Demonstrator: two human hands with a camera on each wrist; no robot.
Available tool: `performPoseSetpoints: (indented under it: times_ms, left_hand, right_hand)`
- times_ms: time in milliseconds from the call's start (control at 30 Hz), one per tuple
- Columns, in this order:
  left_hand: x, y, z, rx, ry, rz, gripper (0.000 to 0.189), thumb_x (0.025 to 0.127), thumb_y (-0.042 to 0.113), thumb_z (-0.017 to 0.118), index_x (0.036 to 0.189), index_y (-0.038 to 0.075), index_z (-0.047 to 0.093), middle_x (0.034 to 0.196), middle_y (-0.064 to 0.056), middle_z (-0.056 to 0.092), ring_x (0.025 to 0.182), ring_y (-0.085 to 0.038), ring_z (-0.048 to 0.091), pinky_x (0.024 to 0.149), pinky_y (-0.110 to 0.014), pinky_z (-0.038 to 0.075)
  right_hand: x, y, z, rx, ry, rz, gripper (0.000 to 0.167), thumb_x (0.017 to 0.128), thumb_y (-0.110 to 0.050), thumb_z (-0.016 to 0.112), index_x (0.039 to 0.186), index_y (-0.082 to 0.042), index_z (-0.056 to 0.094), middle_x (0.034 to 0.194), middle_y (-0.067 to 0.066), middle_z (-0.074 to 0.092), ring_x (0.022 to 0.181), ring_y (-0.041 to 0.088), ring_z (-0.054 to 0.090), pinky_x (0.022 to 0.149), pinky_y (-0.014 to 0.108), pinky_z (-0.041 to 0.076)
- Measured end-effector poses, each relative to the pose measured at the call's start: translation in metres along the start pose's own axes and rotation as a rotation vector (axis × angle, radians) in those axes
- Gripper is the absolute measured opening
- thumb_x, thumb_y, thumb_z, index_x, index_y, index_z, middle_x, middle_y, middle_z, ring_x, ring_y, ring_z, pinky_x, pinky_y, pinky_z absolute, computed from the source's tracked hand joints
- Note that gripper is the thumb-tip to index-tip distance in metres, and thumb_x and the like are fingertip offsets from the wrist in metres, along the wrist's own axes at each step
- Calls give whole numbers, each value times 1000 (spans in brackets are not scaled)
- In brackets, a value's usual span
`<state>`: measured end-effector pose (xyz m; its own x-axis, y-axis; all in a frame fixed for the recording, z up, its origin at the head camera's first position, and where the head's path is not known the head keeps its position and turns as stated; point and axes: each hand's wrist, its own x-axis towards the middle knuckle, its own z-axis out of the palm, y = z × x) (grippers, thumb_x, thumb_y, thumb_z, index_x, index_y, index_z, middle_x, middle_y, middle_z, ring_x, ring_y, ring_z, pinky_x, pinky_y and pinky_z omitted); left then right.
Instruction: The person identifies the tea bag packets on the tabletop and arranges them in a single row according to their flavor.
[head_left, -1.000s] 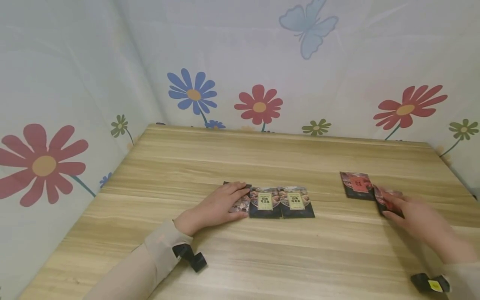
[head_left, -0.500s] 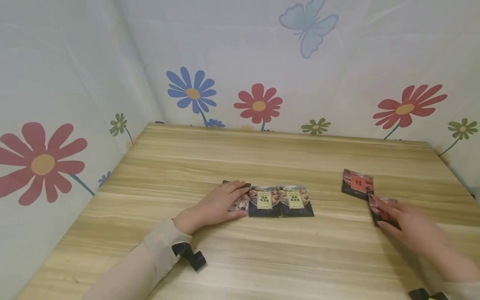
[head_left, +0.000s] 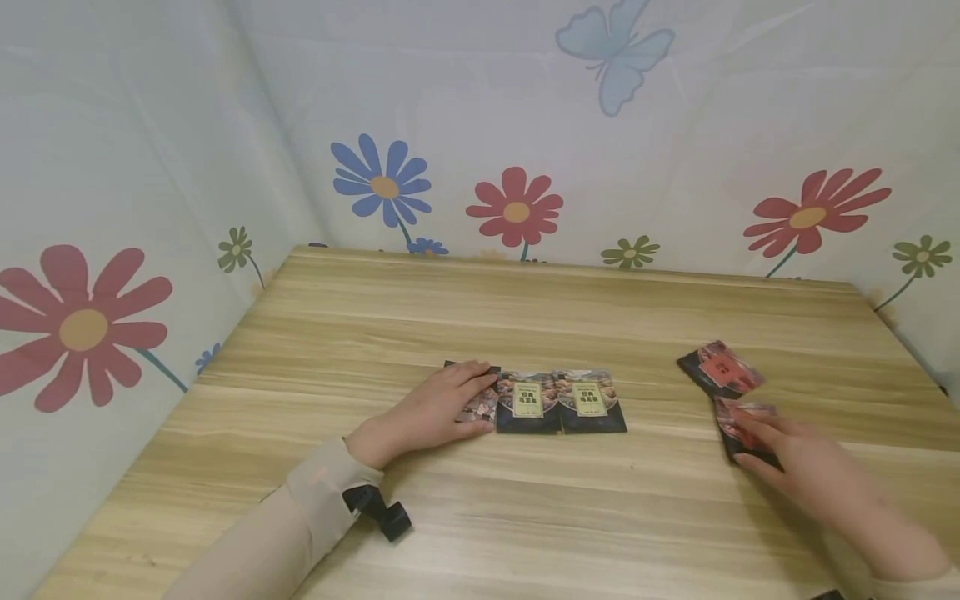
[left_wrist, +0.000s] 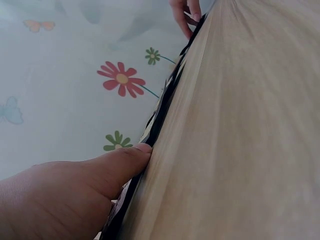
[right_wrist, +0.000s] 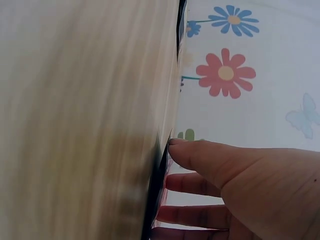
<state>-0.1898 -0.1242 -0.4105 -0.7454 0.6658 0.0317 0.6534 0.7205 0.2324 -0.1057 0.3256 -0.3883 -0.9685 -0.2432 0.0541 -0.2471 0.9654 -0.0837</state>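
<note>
My left hand (head_left: 438, 408) rests palm down, fingers stretched, over a dark packet (head_left: 483, 407) and covers most of it. In the left wrist view, the left thumb (left_wrist: 120, 162) lies at that packet's edge. Two dark food packets with pale yellow labels, a left one (head_left: 528, 403) and a right one (head_left: 590, 402), lie side by side next to it. Farther right, my right hand (head_left: 813, 467) presses extended fingers and thumb on a red-labelled packet (head_left: 731, 437), partly hidden beneath them. Another red-labelled packet (head_left: 722, 369) lies turned askew just behind, its near corner close to the pressed one.
All packets lie on a wood-grain table (head_left: 525, 517). A white curtain (head_left: 450, 83) with printed flowers and a butterfly stands behind the table and along its left side. A black wrist camera (head_left: 382, 512) sits at the left cuff.
My right hand has moved left and toward me with its red-labelled packet. The other red-labelled packet has turned askew. The left hand and yellow-labelled packets have stayed in place.
</note>
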Motion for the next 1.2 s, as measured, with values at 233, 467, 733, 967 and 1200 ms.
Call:
performPoseSetpoints:
  times_ms: [233,467,733,967,1200]
  left_hand:
    - [0,1,0,-4,5,5,73,91,52,57,147,8,39,155,-13,33,144,-32,30,120,-49,23]
    - [1,0,0,-7,1,0,73,91,52,56,147,8,39,156,-12,33,145,-31,30,121,-49,23]
    - [0,0,-1,-1,9,8,73,91,53,56,147,9,40,155,-12,34,144,-31,31,120,-48,24]
    - [0,-1,0,1,10,5,73,91,54,57,147,10,40,155,-11,34,145,-30,31,120,-48,25]
    - [0,1,-2,1,1,-1,73,91,53,56,147,9,39,156,-11,33,145,-30,30,120,-48,24]
  right_hand:
    - [1,-11,-1,10,-7,-28,56,85,-32,72,130,-4,58,125,28,60,109,54,55,89,65,46]
    - [4,-21,-1,26,18,-57,55,84,-31,73,130,-4,59,126,26,60,112,53,54,91,64,45]
    - [11,-33,-1,22,28,-89,55,84,-31,73,130,-5,59,124,23,61,113,48,56,91,62,47]
    - [16,-39,0,11,72,-126,53,81,-29,75,127,-5,62,118,21,63,109,43,59,90,58,49]
    - [24,-45,1,8,75,-158,54,82,-30,74,128,-5,61,118,20,64,109,43,59,92,59,48]
